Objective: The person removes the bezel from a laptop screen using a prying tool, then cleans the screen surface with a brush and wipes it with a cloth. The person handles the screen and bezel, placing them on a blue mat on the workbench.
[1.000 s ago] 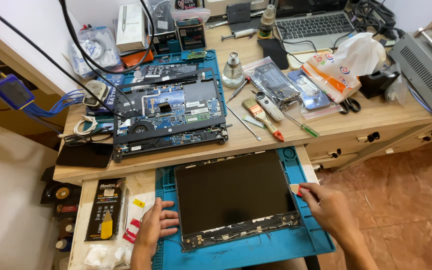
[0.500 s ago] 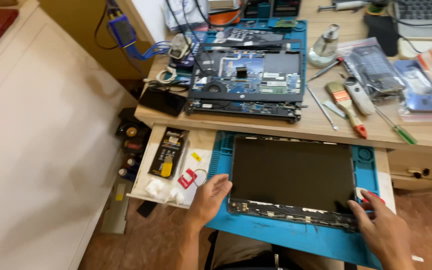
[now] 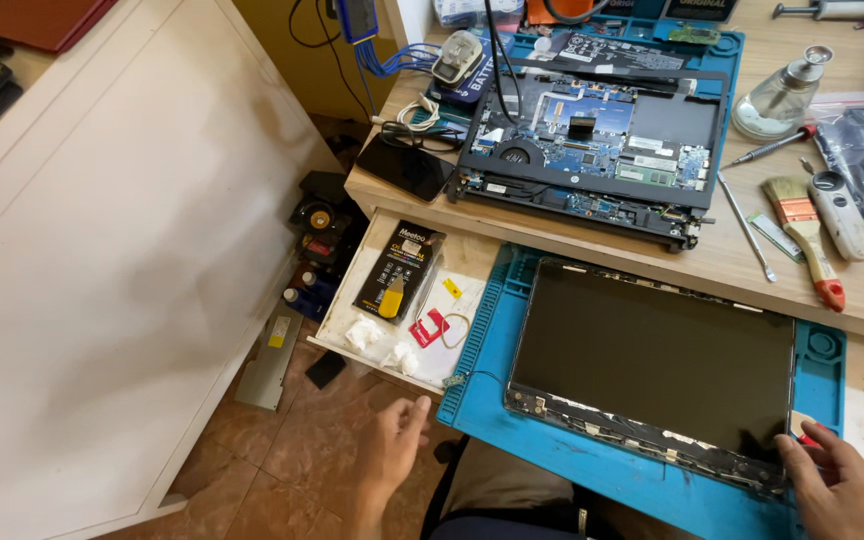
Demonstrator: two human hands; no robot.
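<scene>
Head view: the screen panel (image 3: 652,355) lies flat, dark glass up, on a blue work mat (image 3: 492,370) that covers a pull-out shelf under the tabletop (image 3: 752,275). Along the panel's near edge the frame is bare, with strips of pale adhesive and small parts showing.

The right hand (image 3: 842,490) is at the panel's near right corner. Its fingers (image 3: 802,462) are bent together on a small red and pale tool (image 3: 805,430) that touches that corner. The left hand (image 3: 392,450) hangs in the air off the panel's near left corner, beyond the mat's edge, fingers apart and holding nothing.

Left of the panel, on the bare wood of the same shelf, lie a black packet (image 3: 400,270), a small red piece and some white wads. Beyond the panel's far edge, on the tabletop, an opened laptop base (image 3: 592,130) shows its circuit board. To the far right of the panel lie a brush (image 3: 802,235) and a thin screwdriver (image 3: 747,240).

By the look of it, the work in hand is at the panel's near edge, with the tool set at one corner while the panel has no other hand on it. Working that corner further would call for a shallow tool angle, light force on the glass, and the free hand steadying the panel's left side.
</scene>
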